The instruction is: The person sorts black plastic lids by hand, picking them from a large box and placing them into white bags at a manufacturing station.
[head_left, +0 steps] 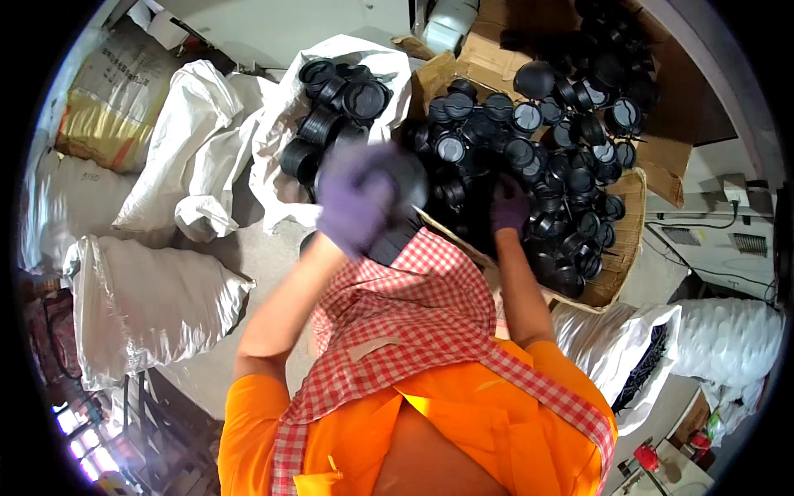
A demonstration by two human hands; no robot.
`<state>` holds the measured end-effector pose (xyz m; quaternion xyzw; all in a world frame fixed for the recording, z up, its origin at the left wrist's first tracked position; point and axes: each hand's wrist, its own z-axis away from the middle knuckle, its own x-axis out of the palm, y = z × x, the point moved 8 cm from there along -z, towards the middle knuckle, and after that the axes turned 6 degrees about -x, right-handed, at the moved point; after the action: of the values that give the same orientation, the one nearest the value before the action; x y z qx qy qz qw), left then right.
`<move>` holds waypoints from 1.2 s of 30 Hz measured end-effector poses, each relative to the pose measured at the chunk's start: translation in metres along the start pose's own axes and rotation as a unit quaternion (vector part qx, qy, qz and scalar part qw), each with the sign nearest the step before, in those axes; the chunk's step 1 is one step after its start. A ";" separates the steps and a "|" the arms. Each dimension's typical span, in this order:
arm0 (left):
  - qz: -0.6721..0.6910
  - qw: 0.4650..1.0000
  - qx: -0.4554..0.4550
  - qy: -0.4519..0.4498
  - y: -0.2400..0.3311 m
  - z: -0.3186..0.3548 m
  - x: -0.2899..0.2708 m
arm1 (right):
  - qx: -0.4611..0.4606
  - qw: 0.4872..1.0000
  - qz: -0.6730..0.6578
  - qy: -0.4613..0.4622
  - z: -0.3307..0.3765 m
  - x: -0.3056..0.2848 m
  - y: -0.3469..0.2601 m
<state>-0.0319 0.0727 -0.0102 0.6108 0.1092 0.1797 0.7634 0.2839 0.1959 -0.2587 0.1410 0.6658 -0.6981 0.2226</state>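
Note:
My left hand (pixel 354 202), in a purple glove and smeared by motion, is closed on a dark round plastic part (pixel 408 180). It is in front of an open white sack (pixel 269 157), which holds several black round plastic parts (pixel 364 99) with ribbed sides. My right hand (pixel 509 205), also gloved in purple, reaches into a wide cardboard box (pixel 624 269) heaped with black round lidded parts (pixel 571 178). Its fingertips are lost in the dark among them, so I cannot tell whether it grips one.
More black parts (pixel 616 50) lie in a cardboard carton (pixel 492 41) behind the box. Stuffed white sacks (pixel 157 302) stand along the left. At the lower right, an open white sack (pixel 604 339) holds thin black pieces (pixel 645 368). A power cable (pixel 703 223) hangs at the right wall.

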 end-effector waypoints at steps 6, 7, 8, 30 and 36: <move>0.066 0.975 0.012 0.214 -0.016 -0.085 -0.115 | 0.123 0.948 0.292 -0.019 -0.033 -0.006 -0.015; 0.085 0.981 -0.004 0.172 -0.044 -0.111 -0.146 | 0.120 0.952 0.278 -0.033 -0.035 0.006 -0.018; -0.190 0.947 -0.072 0.248 -0.070 -0.124 -0.196 | 0.115 0.956 0.264 -0.052 -0.036 0.020 -0.021; -0.141 0.974 -0.106 -0.140 -0.118 0.069 0.040 | 0.251 0.958 0.141 -0.009 -0.042 0.041 0.059; -0.137 0.974 -0.131 -0.122 -0.108 0.079 0.027 | 0.184 0.972 0.135 -0.049 -0.056 0.032 0.054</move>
<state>0.0379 -0.0070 -0.0952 0.5018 0.0735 0.0102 0.8618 0.2775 0.2470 -0.3254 0.2338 0.4888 -0.7785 0.3168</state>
